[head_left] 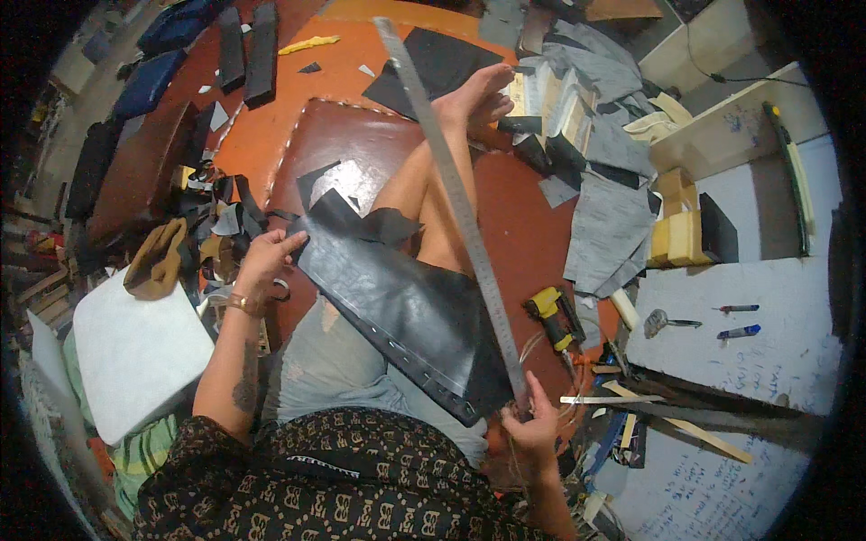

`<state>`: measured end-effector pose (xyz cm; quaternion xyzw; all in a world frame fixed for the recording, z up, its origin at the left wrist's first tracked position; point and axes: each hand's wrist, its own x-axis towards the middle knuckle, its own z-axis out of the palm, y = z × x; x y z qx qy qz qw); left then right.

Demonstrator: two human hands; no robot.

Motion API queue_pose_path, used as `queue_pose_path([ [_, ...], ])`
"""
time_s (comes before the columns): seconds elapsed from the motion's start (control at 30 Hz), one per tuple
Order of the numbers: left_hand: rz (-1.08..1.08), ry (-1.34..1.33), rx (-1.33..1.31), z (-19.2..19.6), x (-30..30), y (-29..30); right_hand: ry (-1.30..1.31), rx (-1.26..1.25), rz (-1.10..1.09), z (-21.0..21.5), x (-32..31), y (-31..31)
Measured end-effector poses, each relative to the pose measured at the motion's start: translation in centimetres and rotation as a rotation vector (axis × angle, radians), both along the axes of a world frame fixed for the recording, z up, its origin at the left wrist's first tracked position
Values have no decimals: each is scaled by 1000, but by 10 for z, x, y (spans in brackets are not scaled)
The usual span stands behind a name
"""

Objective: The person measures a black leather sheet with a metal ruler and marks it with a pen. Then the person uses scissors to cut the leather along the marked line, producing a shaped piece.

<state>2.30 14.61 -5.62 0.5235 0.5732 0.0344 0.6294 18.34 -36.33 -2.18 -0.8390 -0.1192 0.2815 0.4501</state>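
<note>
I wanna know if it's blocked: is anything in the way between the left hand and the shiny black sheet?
No, nothing visible. The left hand pinches the black sheet at its left end. The right hand holds the long metal ruler by the sheet's other end.

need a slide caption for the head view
Left hand pinching a black sheet, right hand holding a long metal ruler.

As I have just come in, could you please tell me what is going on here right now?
The person's left hand grips one corner of a black sheet spread over their lap. Their right hand holds the near end of a long metal ruler, which slants away to the upper left. A yellow tool lies to the right.
</note>
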Motion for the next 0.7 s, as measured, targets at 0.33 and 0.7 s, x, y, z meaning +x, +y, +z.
queue_pose_path([
  [0.33,-315,-292,344,39,102,43,-553,-157,91,49,41,27],
  [0.7,-260,-683,442,184,183,17,-586,27,-290,132,57,8],
])
